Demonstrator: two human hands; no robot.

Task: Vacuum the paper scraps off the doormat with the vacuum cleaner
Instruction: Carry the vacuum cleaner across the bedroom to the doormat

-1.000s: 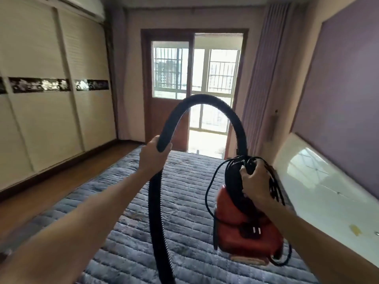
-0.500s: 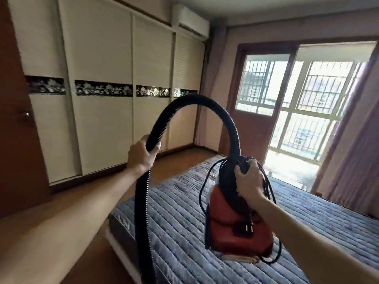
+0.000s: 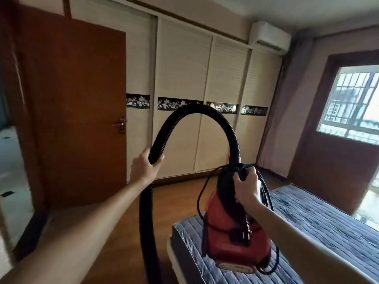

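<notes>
This is the fetching step; no cleaning has begun. The vacuum cleaner (image 3: pixel 231 238), a small red canister with a black top, hangs in the air above the near corner of the bed (image 3: pixel 307 222). The right hand (image 3: pixel 246 187) has its fingers curled tight round the black carrying handle, and seems to clamp some loops of the power cord (image 3: pixel 202 193) as well. The left hand (image 3: pixel 146 163) is wrapped round the ribbed black hose (image 3: pixel 192 111), left of the bed over the wooden floor (image 3: pixel 174 201). From that grip the hose arches up and over to the canister top, and its other length drops out of view below. The plug (image 3: pixel 245 235) lies against the red body with its prongs bare, so the machine appears to be unpowered. Neither the doormat nor the paper scraps are visible anywhere around the bed, so they are presumably elsewhere. The brown door (image 3: pixel 82 119) stands open to the left of the bed, and it looks like the likely way out. The next move probably calls for carrying the machine to the mat, setting it down, freeing the cord and finding a socket. The loose cord loops could snag on the way.
</notes>
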